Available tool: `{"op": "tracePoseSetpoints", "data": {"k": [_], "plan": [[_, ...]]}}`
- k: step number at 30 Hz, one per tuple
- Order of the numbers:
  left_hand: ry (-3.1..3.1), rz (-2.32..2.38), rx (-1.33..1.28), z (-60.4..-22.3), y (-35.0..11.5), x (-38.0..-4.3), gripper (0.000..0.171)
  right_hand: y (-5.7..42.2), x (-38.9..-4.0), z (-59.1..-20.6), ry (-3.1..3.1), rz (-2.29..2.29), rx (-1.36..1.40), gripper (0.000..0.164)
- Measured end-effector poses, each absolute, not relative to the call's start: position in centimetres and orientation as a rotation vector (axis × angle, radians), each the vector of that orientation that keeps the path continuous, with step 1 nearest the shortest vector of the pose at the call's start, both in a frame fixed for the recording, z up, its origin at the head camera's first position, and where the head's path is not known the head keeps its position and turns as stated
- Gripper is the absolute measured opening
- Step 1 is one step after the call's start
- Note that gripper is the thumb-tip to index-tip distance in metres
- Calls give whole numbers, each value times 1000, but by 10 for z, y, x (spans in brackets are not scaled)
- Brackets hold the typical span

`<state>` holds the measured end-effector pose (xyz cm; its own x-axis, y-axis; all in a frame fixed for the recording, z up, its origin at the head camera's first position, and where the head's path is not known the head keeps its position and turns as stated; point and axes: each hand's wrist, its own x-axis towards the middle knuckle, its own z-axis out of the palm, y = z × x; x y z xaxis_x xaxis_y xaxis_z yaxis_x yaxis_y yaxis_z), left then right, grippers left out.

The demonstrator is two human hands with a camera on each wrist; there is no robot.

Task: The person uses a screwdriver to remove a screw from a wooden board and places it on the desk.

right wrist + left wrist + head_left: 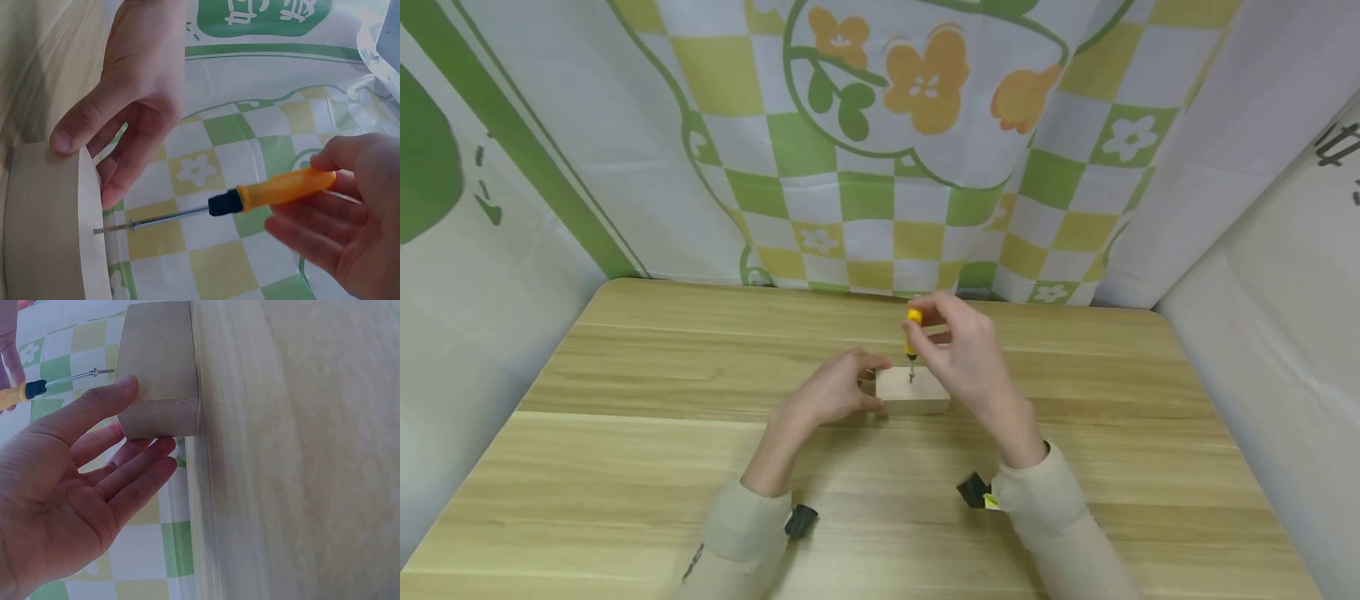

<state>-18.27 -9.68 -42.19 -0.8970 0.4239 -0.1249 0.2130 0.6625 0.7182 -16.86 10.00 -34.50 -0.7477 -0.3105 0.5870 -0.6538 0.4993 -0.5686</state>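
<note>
A pale wooden block (pixel 895 385) lies on the table near its middle. My left hand (pixel 831 388) holds the block's left end, with the thumb on the near side and the fingers around the far side. A screw (pixel 114 229) stands upright in the block's top face, much of its thread still showing. Above it is a screwdriver (pixel 287 187) with a yellow handle and black collar, its tip at the screw head. My right hand (pixel 973 360) pinches that handle between thumb and fingers, over the block's right part.
The wood-grain table (pixel 647 475) spreads out around the block. A patterned curtain (pixel 865 200) hangs along its back edge, and pale cloth walls (pixel 1285 333) stand at both sides. Small black devices (pixel 973 490) sit at both wrists.
</note>
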Motion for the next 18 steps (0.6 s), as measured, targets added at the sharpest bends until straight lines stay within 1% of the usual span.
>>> {"op": "tracePoseSetpoints", "data": {"k": [5,8,18], "plan": [[2600,1067,514,-422,-98,-182,65,99,-164,-349,-2312,1006,740,22],[2604,1060,513,-422,-97,-182,65,100,-164,-350,-2300,1007,718,26],[2609,1048,527,-421,-97,-183,65,102,-169,-351,-2258,1088,726,22]]}}
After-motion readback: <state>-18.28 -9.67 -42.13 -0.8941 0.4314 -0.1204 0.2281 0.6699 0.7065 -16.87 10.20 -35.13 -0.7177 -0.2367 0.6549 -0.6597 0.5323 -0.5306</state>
